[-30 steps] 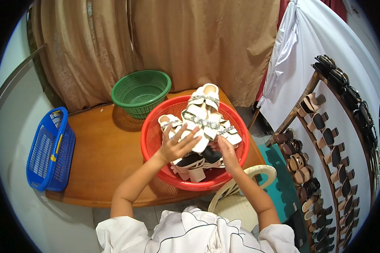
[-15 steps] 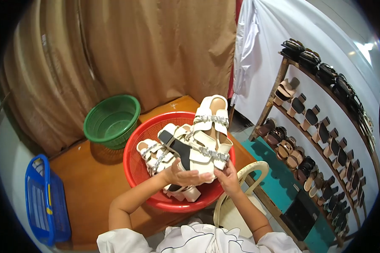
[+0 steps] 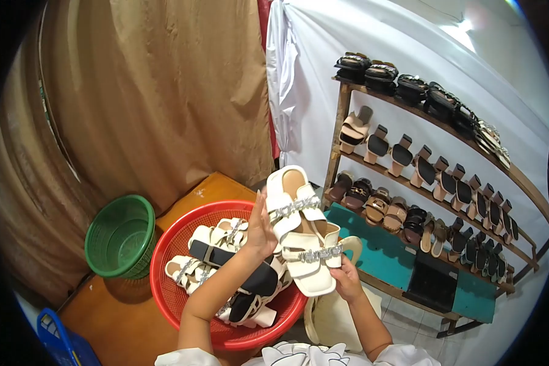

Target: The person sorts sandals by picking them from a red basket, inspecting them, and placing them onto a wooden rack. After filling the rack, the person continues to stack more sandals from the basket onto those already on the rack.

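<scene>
A pair of white sandals (image 3: 309, 262) with silvery chain-like straps is held up over the right side of the red basket (image 3: 158, 299). My right hand (image 3: 348, 280) grips the lower right edge of the pair. At its left side is my left hand (image 3: 260, 229), with fingers stretched upward and its palm beside the sandals. More white sandals (image 3: 216, 235), some with black soles showing, lie piled in the basket, partly hidden behind my left forearm.
A green basket (image 3: 119, 238) and a blue basket (image 3: 67, 341) are on the left. Shoes fill a wooden rack (image 3: 341, 104) on the right, above a teal bench (image 3: 372, 256). A cream chair (image 3: 341, 317) stands beside the red basket; brown curtains hang behind.
The view has turned right. The held pair has moved away from the pile toward the rack side, and my left hand has risen from beneath it to its left side.
</scene>
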Available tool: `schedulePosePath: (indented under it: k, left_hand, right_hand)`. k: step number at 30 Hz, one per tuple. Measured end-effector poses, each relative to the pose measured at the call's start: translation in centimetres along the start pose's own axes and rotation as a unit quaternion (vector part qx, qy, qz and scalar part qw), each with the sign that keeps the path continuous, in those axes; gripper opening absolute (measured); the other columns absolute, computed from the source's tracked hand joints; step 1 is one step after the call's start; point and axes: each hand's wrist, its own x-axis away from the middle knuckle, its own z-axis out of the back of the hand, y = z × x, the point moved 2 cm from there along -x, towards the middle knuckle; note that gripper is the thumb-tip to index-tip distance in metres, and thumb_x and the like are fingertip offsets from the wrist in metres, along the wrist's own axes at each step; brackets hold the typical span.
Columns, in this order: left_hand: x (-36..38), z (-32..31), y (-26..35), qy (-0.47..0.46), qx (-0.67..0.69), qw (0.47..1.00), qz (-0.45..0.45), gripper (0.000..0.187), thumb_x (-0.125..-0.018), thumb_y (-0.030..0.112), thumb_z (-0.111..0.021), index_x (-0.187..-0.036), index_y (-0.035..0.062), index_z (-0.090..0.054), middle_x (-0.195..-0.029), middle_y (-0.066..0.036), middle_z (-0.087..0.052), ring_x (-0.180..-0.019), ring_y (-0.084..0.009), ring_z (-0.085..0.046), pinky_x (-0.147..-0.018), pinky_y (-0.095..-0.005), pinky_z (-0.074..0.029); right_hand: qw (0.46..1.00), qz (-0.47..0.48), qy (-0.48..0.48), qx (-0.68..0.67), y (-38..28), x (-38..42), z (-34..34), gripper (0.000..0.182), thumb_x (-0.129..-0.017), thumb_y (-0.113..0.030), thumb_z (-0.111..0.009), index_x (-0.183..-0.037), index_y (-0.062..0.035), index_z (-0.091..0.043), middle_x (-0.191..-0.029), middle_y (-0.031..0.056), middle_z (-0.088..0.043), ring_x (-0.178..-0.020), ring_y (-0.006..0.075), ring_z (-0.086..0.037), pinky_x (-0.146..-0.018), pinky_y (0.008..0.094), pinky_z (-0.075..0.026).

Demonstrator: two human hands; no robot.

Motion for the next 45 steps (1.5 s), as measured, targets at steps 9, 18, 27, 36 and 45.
schedulePosePath:
  k: [9, 18, 27, 36, 45]
  left_hand:
    - [-2.9, -4.7, -6.2, 0.007, 0.047, 0.986, 0.160, 0.024, -0.083, 0.021, -0.053, -0.101, 0.0043, -0.051, -0.085, -0.007, -0.061, -0.070, -0.0150, -0.062, -0.061, -0.0272, -0.053]
    - [-4.8, -13.1, -15.0, -0.047, 0.127, 0.972, 0.194, 0.031, -0.084, 0.022, -0.049, -0.107, 0.0010, -0.047, -0.096, -0.014, -0.059, -0.085, -0.0242, -0.060, -0.075, -0.0374, -0.052]
    - [-6.0, -25.7, -27.8, -0.069, 0.056, 0.984, 0.157, 0.038, -0.085, 0.031, -0.050, -0.114, 0.0066, -0.044, -0.099, -0.010, -0.057, -0.087, -0.0205, -0.059, -0.074, -0.0353, -0.051]
    - [-5.6, -40.3, -39.1, -0.230, -0.154, 0.960, -0.043, 0.051, -0.092, 0.024, -0.039, -0.133, 0.0031, -0.015, -0.123, -0.009, -0.035, -0.114, -0.0147, -0.034, -0.095, -0.0265, -0.029]
    - [-7.9, -44.2, -40.9, -0.293, -0.315, 0.896, -0.113, 0.050, -0.092, 0.026, -0.037, -0.132, -0.0020, -0.024, -0.132, -0.014, -0.023, -0.121, -0.0206, -0.027, -0.098, -0.0288, -0.025]
  right_hand:
    - [0.985, 0.045, 0.162, -0.030, -4.4, 3.2, 3.4, 0.047, -0.084, -0.019, -0.046, -0.125, 0.0012, -0.034, -0.118, 0.0128, -0.047, -0.107, 0.0217, -0.048, -0.090, 0.0315, -0.040]
    - [0.977, 0.130, 0.121, -0.119, -11.0, 8.1, 10.4, 0.071, -0.078, -0.041, -0.054, -0.128, 0.0026, -0.029, -0.126, 0.0151, -0.041, -0.117, 0.0255, -0.040, -0.098, 0.0372, -0.032]
    - [0.960, 0.211, 0.183, 0.004, -20.6, 15.8, 22.8, 0.087, -0.063, -0.030, -0.075, -0.126, 0.0076, -0.027, -0.120, 0.0164, -0.044, -0.111, 0.0245, -0.046, -0.094, 0.0347, -0.037]
    - [0.897, 0.395, 0.195, 0.046, -33.6, 19.7, 29.2, 0.084, -0.068, -0.012, -0.069, -0.133, -0.0025, -0.017, -0.124, 0.0131, -0.040, -0.111, 0.0227, -0.045, -0.090, 0.0335, -0.041]
    - [0.864, 0.424, 0.199, 0.185, -45.0, 13.5, 32.1, 0.063, -0.080, -0.008, -0.056, -0.133, -0.0084, -0.021, -0.115, 0.0108, -0.048, -0.100, 0.0156, -0.051, -0.080, 0.0246, -0.043]
